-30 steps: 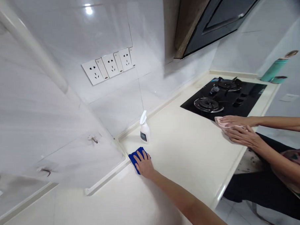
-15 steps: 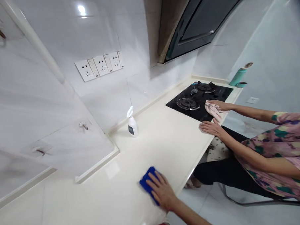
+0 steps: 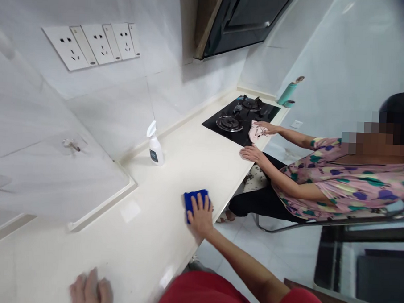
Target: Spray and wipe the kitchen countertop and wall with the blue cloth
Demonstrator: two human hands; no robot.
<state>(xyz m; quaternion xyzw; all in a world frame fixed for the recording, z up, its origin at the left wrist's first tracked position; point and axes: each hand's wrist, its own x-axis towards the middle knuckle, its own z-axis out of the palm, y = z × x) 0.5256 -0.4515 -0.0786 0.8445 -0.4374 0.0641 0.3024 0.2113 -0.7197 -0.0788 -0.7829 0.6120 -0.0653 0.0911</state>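
Observation:
My right hand (image 3: 202, 216) lies spread over a folded blue cloth (image 3: 189, 200), pressing it to the cream countertop (image 3: 152, 221) near the front edge. Part of the cloth is hidden under the palm and fingers. At the bottom left, my left hand (image 3: 92, 292) rests on the countertop, open, fingers a little apart and holding nothing; its lower part is out of view. A white spray bottle (image 3: 156, 151) with a dark label stands upright nearer the wall, beyond both hands.
A seated co-worker (image 3: 341, 180) holds a pink cloth (image 3: 257, 131) on the black gas hob (image 3: 211, 123). Beyond it stand a green bottle (image 3: 287, 93) and its cup. Wall sockets (image 3: 99, 44) and a dark cabinet (image 3: 241, 28) are above; a raised ledge (image 3: 102, 205) borders the left.
My right hand and the blue cloth have moved forward along the countertop. My left hand has come into view at the bottom. The camera has turned right, showing more of the co-worker.

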